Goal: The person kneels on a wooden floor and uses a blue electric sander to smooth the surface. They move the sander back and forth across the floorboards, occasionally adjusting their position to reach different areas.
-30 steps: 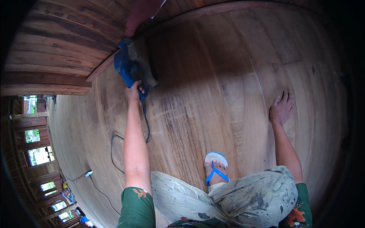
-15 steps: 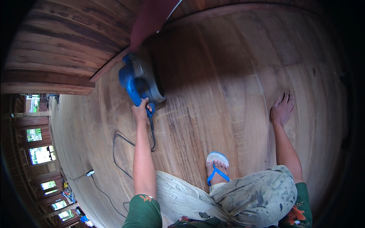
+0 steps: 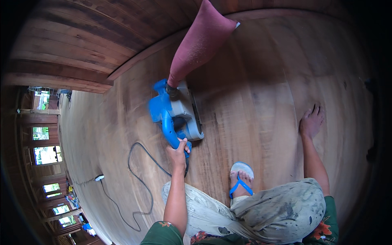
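My left hand [image 3: 179, 152] is wrapped round the rear handle of a blue and grey belt sander [image 3: 179, 110]. The sander rests on the wooden floor [image 3: 261, 118], and a puffed-out reddish dust bag [image 3: 200, 43] rises from its top toward the wall. Part of the sander's underside is out of sight. Off to the right, my right hand [image 3: 312, 123] lies flat on the boards with its fingers spread, holding nothing. A dark power cord [image 3: 150, 183] runs from the sander's handle back across the floor on the left.
A plank wall [image 3: 81, 36] with a baseboard bounds the far side. At left, a white plug connector [image 3: 99, 177] joins the cord on the floor. My foot in a blue-strapped flip-flop [image 3: 241, 179] stands between my arms. Window openings [image 3: 47, 155] and scattered items line the far left.
The sander has come back from the wall toward me and somewhat right, in my left hand. More of the dust bag shows, and the cord has bunched into a curve. My right hand stays flat.
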The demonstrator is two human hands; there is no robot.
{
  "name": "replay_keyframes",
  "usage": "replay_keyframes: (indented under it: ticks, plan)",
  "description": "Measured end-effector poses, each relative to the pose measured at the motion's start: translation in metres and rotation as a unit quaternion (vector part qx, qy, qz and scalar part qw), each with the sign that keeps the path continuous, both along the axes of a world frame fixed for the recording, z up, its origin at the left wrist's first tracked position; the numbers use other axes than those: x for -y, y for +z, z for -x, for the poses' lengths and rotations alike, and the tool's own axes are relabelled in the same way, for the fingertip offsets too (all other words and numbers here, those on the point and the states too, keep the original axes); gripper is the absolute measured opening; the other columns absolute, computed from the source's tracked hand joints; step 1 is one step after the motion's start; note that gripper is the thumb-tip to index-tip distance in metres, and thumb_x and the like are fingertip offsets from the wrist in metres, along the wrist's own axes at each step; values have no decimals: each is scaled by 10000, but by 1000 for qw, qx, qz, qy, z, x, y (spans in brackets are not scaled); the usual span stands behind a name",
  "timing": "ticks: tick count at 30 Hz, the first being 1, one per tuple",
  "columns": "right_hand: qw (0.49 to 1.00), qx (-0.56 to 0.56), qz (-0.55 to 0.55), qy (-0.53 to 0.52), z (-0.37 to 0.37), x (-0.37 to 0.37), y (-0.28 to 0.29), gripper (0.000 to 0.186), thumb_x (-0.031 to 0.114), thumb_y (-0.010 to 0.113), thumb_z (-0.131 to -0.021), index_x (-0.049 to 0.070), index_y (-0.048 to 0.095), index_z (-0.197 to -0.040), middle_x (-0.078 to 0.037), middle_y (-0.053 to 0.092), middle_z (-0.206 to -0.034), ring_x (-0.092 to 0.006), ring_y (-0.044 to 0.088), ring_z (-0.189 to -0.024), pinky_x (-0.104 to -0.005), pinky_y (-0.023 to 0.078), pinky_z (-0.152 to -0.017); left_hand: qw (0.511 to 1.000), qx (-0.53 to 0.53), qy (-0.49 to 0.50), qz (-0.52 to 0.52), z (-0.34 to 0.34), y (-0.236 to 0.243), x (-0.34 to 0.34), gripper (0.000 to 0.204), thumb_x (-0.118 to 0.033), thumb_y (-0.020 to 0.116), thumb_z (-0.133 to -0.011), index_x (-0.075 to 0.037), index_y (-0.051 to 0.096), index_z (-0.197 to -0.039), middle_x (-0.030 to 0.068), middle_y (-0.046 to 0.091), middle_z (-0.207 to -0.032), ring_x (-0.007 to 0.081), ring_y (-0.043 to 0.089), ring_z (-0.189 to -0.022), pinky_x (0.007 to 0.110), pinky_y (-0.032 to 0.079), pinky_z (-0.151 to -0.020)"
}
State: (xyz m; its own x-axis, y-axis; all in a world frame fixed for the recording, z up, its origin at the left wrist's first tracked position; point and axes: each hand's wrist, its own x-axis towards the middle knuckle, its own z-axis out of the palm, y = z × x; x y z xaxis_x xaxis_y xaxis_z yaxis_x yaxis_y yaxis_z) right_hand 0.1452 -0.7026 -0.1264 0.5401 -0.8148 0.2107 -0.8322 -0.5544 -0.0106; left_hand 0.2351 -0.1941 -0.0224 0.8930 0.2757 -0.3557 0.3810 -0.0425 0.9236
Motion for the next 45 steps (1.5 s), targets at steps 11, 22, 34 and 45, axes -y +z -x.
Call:
replay_keyframes:
  ticks: [11, 22, 34, 45]
  plan:
    - [1000, -19, 1, 0, 2, 5, -1, 519, 318, 474, -1038, 128, 479, -1521, -117, 430, -1597, -287, 396, -1478, -478, 310, -1206, 995, 95, -12, 22, -100, -27, 20, 160, -62, 757, -890, -40, 602, -857, 38, 593, -668, 140, 578, -526, 272, 439, -507]
    - [999, -38, 19, 4, 5, 5, 7, 512, 314, 449, -1051, 141, 480, -1532, -102, 434, -1605, -271, 403, -1476, -442, 321, -1197, 998, 69, 7, 10, -194, -15, -8, 183, -78, 766, -895, -44, 596, -835, 20, 568, -646, 116, 548, -501, 258, 420, -468]
    - [999, -16, 31, 20, 7, 9, 5, 501, 328, 460, -1059, 132, 491, -1519, -119, 452, -1588, -291, 423, -1460, -456, 326, -1195, 998, 43, 39, 13, -212, -16, -95, 180, -48, 739, -870, -79, 562, -869, 32, 551, -595, 146, 511, -450, 293, 477, -504]
    - [999, -23, 34, 15, 9, 11, 2, 501, 327, 462, -1057, 128, 497, -1515, -129, 455, -1580, -298, 425, -1455, -456, 330, -1194, 998, 25, 59, 23, -228, -16, -151, 148, -32, 695, -848, -56, 549, -851, 42, 549, -587, 150, 512, -447, 314, 498, -500]
